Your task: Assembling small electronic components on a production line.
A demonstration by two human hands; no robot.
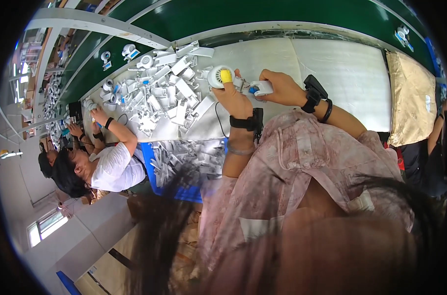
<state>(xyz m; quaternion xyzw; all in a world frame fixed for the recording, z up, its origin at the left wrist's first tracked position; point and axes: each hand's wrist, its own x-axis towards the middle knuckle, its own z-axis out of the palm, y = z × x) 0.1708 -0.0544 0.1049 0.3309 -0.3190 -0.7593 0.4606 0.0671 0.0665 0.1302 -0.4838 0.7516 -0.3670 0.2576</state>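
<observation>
In my left hand [236, 102], over the near side of the worktable, is a round white fan head [215, 77] with a vented face. A yellow cover [226, 75] wraps that hand's thumb, which presses on the fan head. My right hand [284, 88] pinches a small white plastic housing [264, 88] with a blue part [253, 90] at its left end. Thin wires [244, 84] show in the narrow gap between the two pieces. The fingertips behind both pieces are partly hidden.
Left of my hands lies a heap of white plastic shells [184, 86]. A blue bin [184, 193] of similar parts stands below the table edge. Co-workers sit at the left, one in a white shirt [116, 169]. A brown package [413, 98] lies at the right end.
</observation>
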